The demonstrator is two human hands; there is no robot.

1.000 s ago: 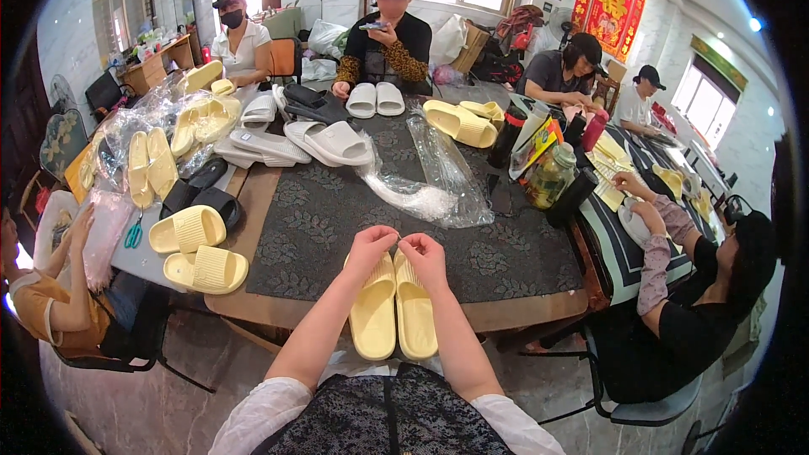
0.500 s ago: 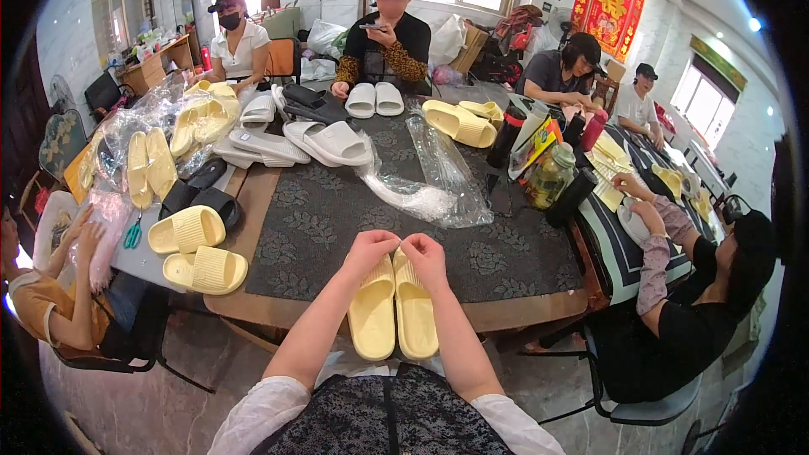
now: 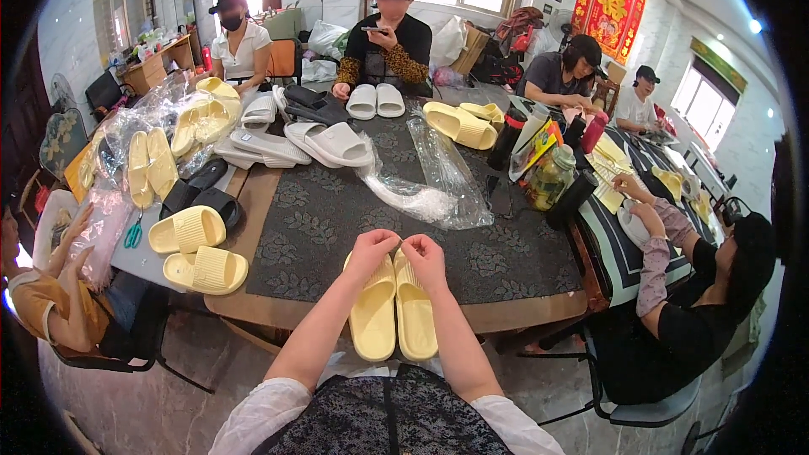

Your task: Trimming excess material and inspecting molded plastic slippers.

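A pair of yellow slippers (image 3: 372,320) lies side by side at the table's near edge, heels toward me and jutting past it. Over their toe ends, my left hand (image 3: 373,253) and my right hand (image 3: 424,259) meet with fingertips pinched close together. Both hands are closed. Whatever lies between the fingertips is too small or hidden to make out. The wrists and fingers cover most of the slippers' straps. Beyond my hands, a clear plastic bag (image 3: 434,202) with a pile of small clear pieces rests on the dark patterned tablecloth (image 3: 312,227).
Left stand more yellow slippers (image 3: 206,270), black slippers (image 3: 221,206), grey-white slippers (image 3: 329,143) and teal scissors (image 3: 133,234). Farther right are yellow slippers (image 3: 459,125), a glass jar (image 3: 552,179) and a black bottle (image 3: 573,200). Several people sit around, one close on the right (image 3: 683,312).
My hands and the yellow slippers stay almost where they were. At the left, the seated person's hands have shifted slightly lower.
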